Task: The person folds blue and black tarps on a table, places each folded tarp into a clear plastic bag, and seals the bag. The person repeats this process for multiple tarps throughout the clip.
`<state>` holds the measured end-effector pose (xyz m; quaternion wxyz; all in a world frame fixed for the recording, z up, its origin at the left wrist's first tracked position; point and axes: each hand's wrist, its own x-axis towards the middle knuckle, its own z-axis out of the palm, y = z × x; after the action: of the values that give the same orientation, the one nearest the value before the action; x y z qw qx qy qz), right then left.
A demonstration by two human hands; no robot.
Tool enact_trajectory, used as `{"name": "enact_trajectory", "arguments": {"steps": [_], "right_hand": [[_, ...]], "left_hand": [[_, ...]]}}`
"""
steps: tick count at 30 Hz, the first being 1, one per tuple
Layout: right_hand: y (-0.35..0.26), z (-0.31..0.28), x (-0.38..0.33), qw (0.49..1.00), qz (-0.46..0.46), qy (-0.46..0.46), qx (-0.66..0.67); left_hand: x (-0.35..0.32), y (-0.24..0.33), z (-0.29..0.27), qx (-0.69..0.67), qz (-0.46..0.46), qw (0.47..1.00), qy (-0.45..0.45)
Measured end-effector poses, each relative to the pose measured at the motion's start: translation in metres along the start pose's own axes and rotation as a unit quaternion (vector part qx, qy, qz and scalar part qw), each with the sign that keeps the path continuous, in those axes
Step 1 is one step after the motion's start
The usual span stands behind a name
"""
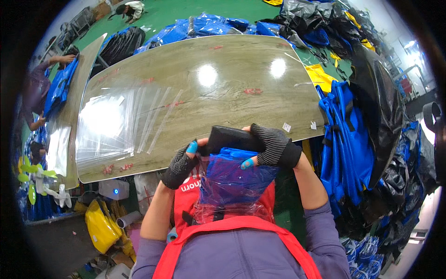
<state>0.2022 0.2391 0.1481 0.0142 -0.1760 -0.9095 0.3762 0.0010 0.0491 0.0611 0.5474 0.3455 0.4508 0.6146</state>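
Observation:
Close to my chest, in front of a red apron [274,219], I hold a folded blue and black bag [232,139] partly inside a see-through plastic sleeve [227,186]. The black end sticks out at the top, while the glossy blue part lies within the film. My right hand [275,148], in a grey dotted fingerless glove, grips the bag's right side, thumb over the blue front and fingers behind the black end. My left hand [182,162], gloved alike, is closed at the left edge by the sleeve's mouth. Blue tape wraps both thumbs.
A wood-patterned table [223,111] stands ahead, with a fanned stack of see-through sleeves [109,125] on its left. Blue bags [344,139] hang at the right edge; more wrapped blue bags [204,25] lie behind. At far left, another person [39,88] handles a blue bag.

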Motion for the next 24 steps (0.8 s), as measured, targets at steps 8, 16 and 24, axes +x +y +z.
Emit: {"name": "enact_trajectory", "arguments": {"steps": [8,16,24], "right_hand": [[0.004,0.000,0.004,1.000,0.016,-0.014,0.002],[0.005,0.001,0.006,0.999,0.033,-0.009,0.007],[0.019,0.000,0.002,0.996,0.025,-0.015,0.090]], "left_hand": [[-0.014,-0.001,-0.024,0.125,0.024,0.991,-0.035],[-0.016,0.019,-0.023,0.116,0.016,0.992,-0.041],[-0.006,0.007,-0.031,0.274,0.146,0.946,-0.090]]}}
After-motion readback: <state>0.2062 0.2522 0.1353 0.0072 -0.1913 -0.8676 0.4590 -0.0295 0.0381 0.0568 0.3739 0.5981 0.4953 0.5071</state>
